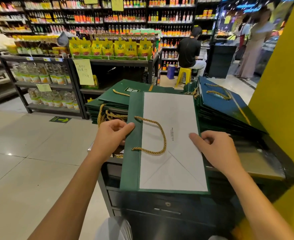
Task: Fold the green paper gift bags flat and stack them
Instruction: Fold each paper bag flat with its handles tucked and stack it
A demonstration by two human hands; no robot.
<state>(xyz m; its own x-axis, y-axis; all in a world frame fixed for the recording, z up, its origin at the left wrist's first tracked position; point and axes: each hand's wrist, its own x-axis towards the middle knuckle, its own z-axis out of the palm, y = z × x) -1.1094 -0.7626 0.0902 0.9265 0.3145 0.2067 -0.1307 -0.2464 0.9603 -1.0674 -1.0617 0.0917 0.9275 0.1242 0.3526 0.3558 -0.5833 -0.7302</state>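
A green paper gift bag (134,163) lies in front of me over the cabinet top, with a white inner panel facing up and a gold rope handle (157,134) looped across it. My left hand (114,135) pinches the bag's left green edge, thumb on top. My right hand (217,146) grips the right edge, thumb on the white panel. A stack of flat green bags (115,97) with gold handles sits behind on the left. Another slanted stack (227,110) lies on the right.
A dark cabinet (168,210) with drawers holds the bags. A yellow pillar (281,101) rises at the right. Grocery shelves (56,78) stand at the left and back. A person sits on a yellow stool (183,75) beyond; tiled floor (30,161) spreads left.
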